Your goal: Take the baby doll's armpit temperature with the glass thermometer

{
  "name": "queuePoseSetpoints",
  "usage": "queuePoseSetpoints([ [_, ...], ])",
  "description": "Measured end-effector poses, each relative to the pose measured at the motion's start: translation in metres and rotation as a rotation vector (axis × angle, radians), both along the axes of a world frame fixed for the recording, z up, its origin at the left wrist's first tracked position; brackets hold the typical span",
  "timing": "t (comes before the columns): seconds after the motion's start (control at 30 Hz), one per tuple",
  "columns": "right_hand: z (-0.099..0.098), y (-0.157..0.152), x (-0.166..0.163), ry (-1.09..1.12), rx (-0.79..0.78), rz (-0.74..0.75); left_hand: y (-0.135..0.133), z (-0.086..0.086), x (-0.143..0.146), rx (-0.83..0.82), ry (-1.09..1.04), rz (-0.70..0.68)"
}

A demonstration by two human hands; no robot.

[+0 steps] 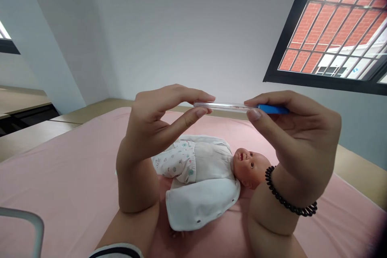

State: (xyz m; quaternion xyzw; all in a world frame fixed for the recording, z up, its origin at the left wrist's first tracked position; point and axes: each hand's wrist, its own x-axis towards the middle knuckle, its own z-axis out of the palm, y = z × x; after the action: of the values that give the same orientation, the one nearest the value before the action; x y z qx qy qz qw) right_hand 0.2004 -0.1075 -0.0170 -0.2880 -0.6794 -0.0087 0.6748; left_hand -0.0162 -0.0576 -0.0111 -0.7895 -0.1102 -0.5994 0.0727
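Observation:
Raised in front of me, level and above the doll, is a clear glass thermometer with a blue end. My left hand pinches its clear end between thumb and fingertips. Thumb and fingers of my right hand close on the other side, near the blue part. Below them a baby doll lies on its back, head to the right, in a white jacket and patterned trousers. My left forearm covers its feet, and my right wrist covers part of its head.
A pink sheet covers the table under the doll. The curved bar of a pale frame stands at the lower left. Behind are a white wall and a barred window. A wooden surface runs along the left.

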Motion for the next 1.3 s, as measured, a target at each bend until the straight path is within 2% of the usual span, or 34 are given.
queuePoseSetpoints([
  [0.6,0.0015,-0.0032,-0.0001,-0.020,-0.001,-0.045,0.0004,-0.0004,-0.0004,-0.029,0.000,-0.007],
  [1.17,0.0041,-0.0016,-0.0003,-0.024,-0.019,0.017,0.0030,0.0001,-0.0030,-0.016,0.029,-0.080],
  [1.3,0.0041,-0.0005,-0.0002,-0.025,-0.012,0.037,0.0053,0.0008,-0.0029,0.034,0.025,-0.126],
])
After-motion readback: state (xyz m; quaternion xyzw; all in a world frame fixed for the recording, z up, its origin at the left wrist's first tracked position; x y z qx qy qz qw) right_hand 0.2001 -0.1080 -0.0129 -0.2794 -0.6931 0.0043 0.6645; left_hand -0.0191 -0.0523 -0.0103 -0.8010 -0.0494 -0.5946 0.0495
